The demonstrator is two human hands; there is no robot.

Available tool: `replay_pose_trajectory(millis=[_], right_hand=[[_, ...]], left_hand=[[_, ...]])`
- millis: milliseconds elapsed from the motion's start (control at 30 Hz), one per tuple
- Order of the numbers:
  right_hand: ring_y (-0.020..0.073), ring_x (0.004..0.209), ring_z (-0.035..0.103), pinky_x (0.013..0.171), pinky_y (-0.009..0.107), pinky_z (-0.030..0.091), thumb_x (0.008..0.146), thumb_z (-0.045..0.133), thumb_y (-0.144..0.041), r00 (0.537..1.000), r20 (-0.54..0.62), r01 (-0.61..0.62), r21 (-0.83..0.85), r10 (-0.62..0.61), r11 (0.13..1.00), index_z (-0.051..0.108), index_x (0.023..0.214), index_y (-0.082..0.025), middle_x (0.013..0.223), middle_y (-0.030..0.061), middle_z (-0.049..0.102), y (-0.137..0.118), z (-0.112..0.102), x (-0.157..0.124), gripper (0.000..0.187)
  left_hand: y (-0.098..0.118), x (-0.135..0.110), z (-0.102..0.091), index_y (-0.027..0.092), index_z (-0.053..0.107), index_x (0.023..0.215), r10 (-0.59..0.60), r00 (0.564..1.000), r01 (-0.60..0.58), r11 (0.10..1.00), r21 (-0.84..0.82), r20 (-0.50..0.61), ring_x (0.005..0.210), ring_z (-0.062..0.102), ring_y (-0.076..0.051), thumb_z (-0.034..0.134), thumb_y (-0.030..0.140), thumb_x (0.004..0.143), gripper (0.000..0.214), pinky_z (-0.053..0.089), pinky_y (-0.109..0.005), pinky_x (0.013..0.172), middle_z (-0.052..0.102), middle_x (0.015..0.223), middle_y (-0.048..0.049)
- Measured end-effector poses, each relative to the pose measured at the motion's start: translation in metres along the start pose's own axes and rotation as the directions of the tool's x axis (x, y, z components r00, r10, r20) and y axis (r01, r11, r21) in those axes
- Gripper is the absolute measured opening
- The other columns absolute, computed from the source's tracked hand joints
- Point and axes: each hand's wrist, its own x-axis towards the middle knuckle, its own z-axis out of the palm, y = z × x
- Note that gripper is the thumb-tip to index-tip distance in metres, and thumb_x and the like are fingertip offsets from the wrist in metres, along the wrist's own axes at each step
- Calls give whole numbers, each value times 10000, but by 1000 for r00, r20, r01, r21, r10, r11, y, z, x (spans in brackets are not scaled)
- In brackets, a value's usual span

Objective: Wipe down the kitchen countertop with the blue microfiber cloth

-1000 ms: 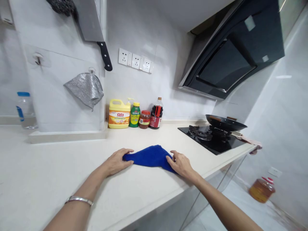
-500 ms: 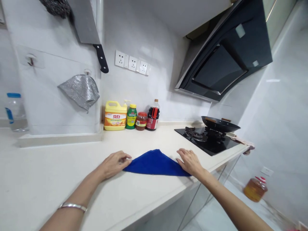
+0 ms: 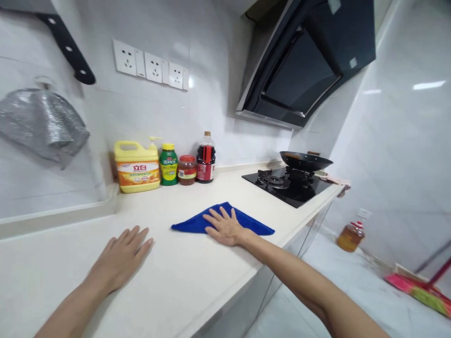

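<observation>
Kitchen, head view: white stone desk [image 3: 197, 281] along a tiled wall, black gas hob [image 3: 282, 190] with dark round wok [image 3: 306, 160] at far right. Risk, as I judge it: the flat folded blue microfibre cloth [image 3: 255, 225] sits near the desk's front edge, so an outward push could slide it off, and palm pressure alone may bunch it. Right hand [image 3: 225, 227] lies spread, palm down, on the cloth's middle, with corners showing on both sides. Left hand [image 3: 121, 256] is flat on bare desk, fingers loosely spread, holding nothing, well apart to the cloth's left.

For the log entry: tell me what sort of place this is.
Most likely a home kitchen: a gas hob with a wok under an extractor hood, plus a detergent jug and a sauce bottle against the tiled wall.
</observation>
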Motion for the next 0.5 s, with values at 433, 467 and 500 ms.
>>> replay_pose_trajectory(millis=[433, 467, 500], right_hand=[[364, 1490, 28, 1129, 687, -8, 955, 202, -644, 912, -54, -407, 8, 407, 913, 180, 1549, -372, 1645, -25, 85, 157, -25, 66, 654], [365, 1490, 30, 1128, 688, -5, 954, 209, -642, 904, -58, -424, 13, 424, 905, 181, 1549, -374, 1645, -27, 87, 167, -27, 71, 653], [366, 1490, 32, 1128, 689, -1, 954, 215, -641, 896, -60, -441, 18, 441, 898, 180, 1549, -376, 1645, -27, 88, 177, -28, 77, 652]], left_hand=[[-25, 6, 21, 236, 359, 1512, -25, 999, 25, 1000, 15, 23, 1476, 194, -272, 202, 630, 880, 761, 200, -517, 1219, 264, 1574, 6], [-32, 6, 26, 267, 337, 1520, -30, 999, 29, 999, 40, 23, 1480, 180, -254, 200, 640, 874, 759, 190, -495, 1226, 249, 1573, 41], [-40, 7, 32, 308, 295, 1531, -29, 999, 27, 997, 69, 38, 1484, 160, -234, 197, 649, 867, 753, 177, -473, 1231, 225, 1572, 83]])
